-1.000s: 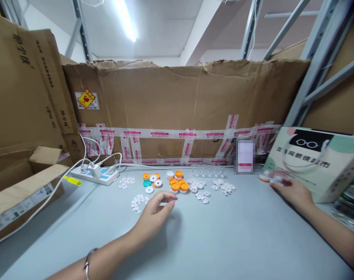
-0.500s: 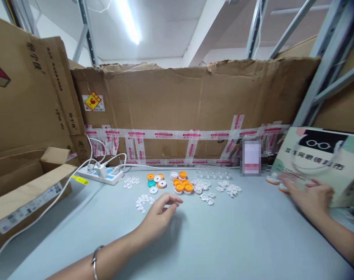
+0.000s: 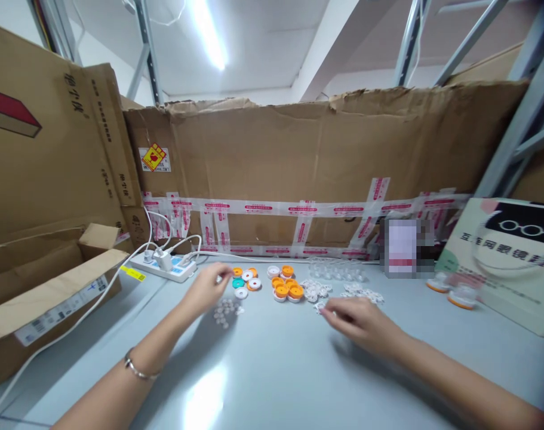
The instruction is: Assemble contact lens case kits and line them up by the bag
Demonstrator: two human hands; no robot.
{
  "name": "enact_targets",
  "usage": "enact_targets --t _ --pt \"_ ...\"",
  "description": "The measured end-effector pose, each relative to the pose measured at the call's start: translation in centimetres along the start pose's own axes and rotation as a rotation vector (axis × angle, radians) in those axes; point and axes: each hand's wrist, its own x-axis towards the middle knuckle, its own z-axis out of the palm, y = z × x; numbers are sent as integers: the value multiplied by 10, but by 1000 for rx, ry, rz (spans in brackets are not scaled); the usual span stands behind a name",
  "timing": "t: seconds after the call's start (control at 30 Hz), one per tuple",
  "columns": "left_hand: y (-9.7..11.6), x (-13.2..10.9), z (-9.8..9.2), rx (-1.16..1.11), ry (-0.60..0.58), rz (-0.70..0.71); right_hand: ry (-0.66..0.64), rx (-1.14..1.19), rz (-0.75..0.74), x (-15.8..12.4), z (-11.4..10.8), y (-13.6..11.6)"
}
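My left hand (image 3: 206,288) reaches over the grey table (image 3: 272,370) and pinches a small white disc near the scattered white discs (image 3: 227,310). Its fingertips are just left of the orange, teal and white rings (image 3: 247,279). My right hand (image 3: 359,319) lies low on the table, fingers curled, with its fingertips at a loose white snap piece (image 3: 319,306). Orange-and-white rings (image 3: 286,288) and a heap of white snap pieces (image 3: 314,291) lie between the hands. Clear pieces (image 3: 337,270) sit behind them.
A taped cardboard wall (image 3: 298,179) closes the back. A white power strip (image 3: 166,267) with cables lies at the left, beside an open carton (image 3: 43,298). A printed paper bag (image 3: 509,257) stands at the right, with two orange-rimmed assembled pieces (image 3: 451,289) before it.
My right hand left the pieces by the bag and moved left to the white snap pieces. My left hand reached forward to the small white discs. The view shifted left.
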Motion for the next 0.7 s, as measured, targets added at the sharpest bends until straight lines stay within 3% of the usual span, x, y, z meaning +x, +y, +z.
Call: enact_targets --t 0.07,0.13,0.27,0.43,0.7 --pt "-24 8 -6 62 12 -64 -162 -132 -166 4 15 -9" --pt "-42 12 -12 135 5 -118 -211 -200 -244 4 24 -10" --pt "-63 13 -21 240 -40 -210 -266 -183 -158 -4 29 0" --pt "-69 12 -15 278 -118 -218 -299 -119 7 -8 23 9" --pt "-66 11 -4 282 -139 -171 -283 -88 15 -5 24 7"
